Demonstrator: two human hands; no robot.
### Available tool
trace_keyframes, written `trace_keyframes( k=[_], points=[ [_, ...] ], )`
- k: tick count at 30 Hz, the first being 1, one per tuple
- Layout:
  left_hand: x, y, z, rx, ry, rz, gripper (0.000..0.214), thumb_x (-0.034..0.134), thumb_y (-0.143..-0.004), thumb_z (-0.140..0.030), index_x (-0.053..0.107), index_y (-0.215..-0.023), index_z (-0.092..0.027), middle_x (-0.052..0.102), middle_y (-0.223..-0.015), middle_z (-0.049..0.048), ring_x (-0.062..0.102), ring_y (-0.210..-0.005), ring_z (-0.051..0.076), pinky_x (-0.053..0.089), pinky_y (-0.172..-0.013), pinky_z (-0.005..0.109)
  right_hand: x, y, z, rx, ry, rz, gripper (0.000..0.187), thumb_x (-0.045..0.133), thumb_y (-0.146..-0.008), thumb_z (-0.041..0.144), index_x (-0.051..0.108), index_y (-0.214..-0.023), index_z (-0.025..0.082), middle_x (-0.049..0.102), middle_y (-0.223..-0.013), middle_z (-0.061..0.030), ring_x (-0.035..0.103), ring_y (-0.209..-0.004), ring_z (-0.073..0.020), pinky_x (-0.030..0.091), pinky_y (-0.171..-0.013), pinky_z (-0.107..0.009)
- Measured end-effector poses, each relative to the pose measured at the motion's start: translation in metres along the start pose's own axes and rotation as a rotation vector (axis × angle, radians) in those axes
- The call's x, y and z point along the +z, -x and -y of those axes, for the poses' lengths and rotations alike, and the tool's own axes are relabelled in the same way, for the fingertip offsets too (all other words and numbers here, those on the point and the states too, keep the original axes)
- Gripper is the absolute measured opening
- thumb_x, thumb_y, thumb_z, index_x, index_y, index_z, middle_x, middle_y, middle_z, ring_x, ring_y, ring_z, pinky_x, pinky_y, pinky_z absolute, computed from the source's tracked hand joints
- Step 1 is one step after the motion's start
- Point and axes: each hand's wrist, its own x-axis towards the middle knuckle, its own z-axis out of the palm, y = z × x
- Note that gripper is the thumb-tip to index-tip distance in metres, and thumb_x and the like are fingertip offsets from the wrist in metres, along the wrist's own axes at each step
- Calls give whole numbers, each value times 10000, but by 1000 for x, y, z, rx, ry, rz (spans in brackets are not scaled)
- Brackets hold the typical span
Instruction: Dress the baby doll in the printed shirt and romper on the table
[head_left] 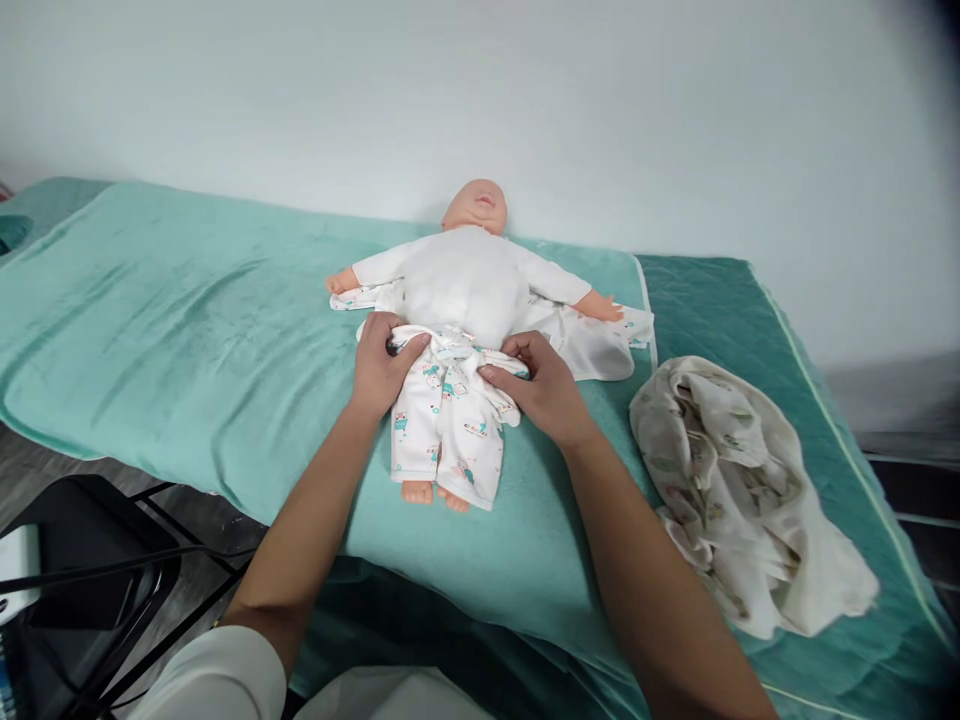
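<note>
A baby doll [466, 280] lies on its back with its arms spread and its feet toward me. White printed baby pants [450, 420] cover its legs, and the toes show below the hems. My left hand [380, 365] pinches the waistband on the left side between thumb and fingers. On the other side, my right hand [544, 385] grips the waistband in the same way. The doll's torso and arms are white. A white printed baby shirt [592, 340] is spread out beneath the doll, showing past both arms.
A crumpled white patterned cloth [742, 500] lies on the right of the bed. The light green cover [150, 330] runs along the bed against the white wall [480, 100]. At lower left stands a black chair [90, 560] with a white object [19, 570] on it.
</note>
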Motion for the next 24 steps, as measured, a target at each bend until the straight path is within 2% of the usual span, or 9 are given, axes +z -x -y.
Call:
trace_keyframes(
  k=[3, 6, 11, 14, 18, 21, 24],
  points=[
    [1, -2, -2, -7, 13, -3, 218, 721, -887, -395, 574, -894, -234, 572, -918, 1, 541, -846, 157, 452, -779, 311, -2, -2, -1, -47, -1, 61, 557, 847, -706, 573, 511, -1015, 254, 521, -1002, -6, 509, -930, -197, 462, -826, -323],
    [3, -7, -4, 8, 10, -8, 221, 706, -901, -415, 580, -905, -233, 580, -920, 4, 547, -851, 157, 454, -777, 308, -2, -4, -1, -49, 4, 135, 633, 873, -660, 582, 490, -1046, 258, 476, -1071, -20, 497, -997, -213, 472, -915, -351],
    [11, -21, -6, 18, -11, -37, 222, 721, -893, -406, 578, -899, -236, 582, -915, 12, 553, -853, 171, 465, -786, 324, 0, -14, -7, -96, -7, 62, 524, 822, -723, 624, 564, -974, 244, 479, -1111, -45, 498, -1100, -243, 437, -1045, -407],
    [17, -30, -3, 10, -4, -31, 219, 724, -890, -412, 591, -914, -240, 593, -928, 17, 560, -857, 178, 473, -791, 336, 1, -20, -13, -133, -17, 4, 473, 798, -753, 628, 586, -935, 245, 500, -1131, -53, 513, -1114, -247, 434, -1050, -418],
    [16, -32, -1, 25, 8, -15, 195, 709, -903, -404, 609, -916, -237, 595, -949, 26, 568, -876, 176, 479, -767, 323, 0, -25, -19, -131, -23, -4, 425, 786, -774, 611, 621, -904, 242, 514, -1131, -52, 539, -1094, -241, 437, -1029, -420],
    [8, -20, -4, 28, 3, 5, 198, 702, -905, -412, 616, -895, -234, 606, -1004, 41, 590, -940, 183, 497, -803, 323, -1, -25, -21, -144, -17, -16, 415, 764, -789, 628, 650, -882, 240, 519, -1115, -60, 542, -1106, -248, 456, -990, -407],
    [-4, 6, -10, 39, -11, 39, 231, 704, -899, -417, 601, -829, -222, 611, -1095, 59, 614, -1033, 197, 508, -941, 361, -1, -24, -22, -159, -1, -52, 403, 756, -791, 628, 670, -853, 240, 539, -1088, -66, 552, -1083, -252, 474, -933, -398]
  ],
)
